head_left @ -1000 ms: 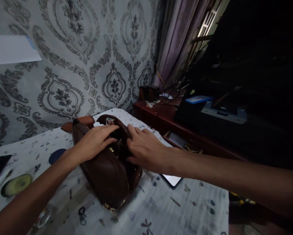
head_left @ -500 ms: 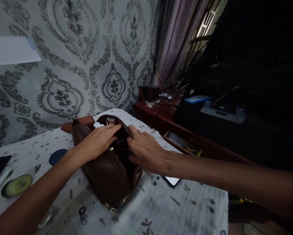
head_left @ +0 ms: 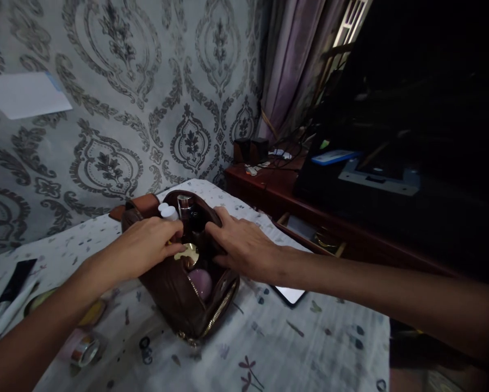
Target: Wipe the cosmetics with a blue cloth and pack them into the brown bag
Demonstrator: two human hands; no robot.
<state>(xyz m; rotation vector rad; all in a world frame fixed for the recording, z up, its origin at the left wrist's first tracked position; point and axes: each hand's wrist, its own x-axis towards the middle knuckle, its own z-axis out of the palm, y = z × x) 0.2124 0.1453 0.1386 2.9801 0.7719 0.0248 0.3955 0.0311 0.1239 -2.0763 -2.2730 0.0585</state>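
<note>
Brown zippered toiletry bag (head_left: 171,294), open on the patterned cloth (head_left: 211,367), holding 2 white caps, a gold disc (head_left: 190,253) and a pink rounded item (head_left: 201,283). Left hand (head_left: 148,245): fingers curled at the near rim, hold unclear. Right hand (head_left: 246,245): fingers bent, gripping the opposite rim.

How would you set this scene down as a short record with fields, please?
bag: brown, unzipped, on patterned cloth
left hand: at the opening's left side, grip unclear
right hand: on the bag's right rim
bag contents: white caps, silver cap, gold disc, pink rounded item
right of bag: flat device, partly hidden
far left: black tube, white tube
</note>
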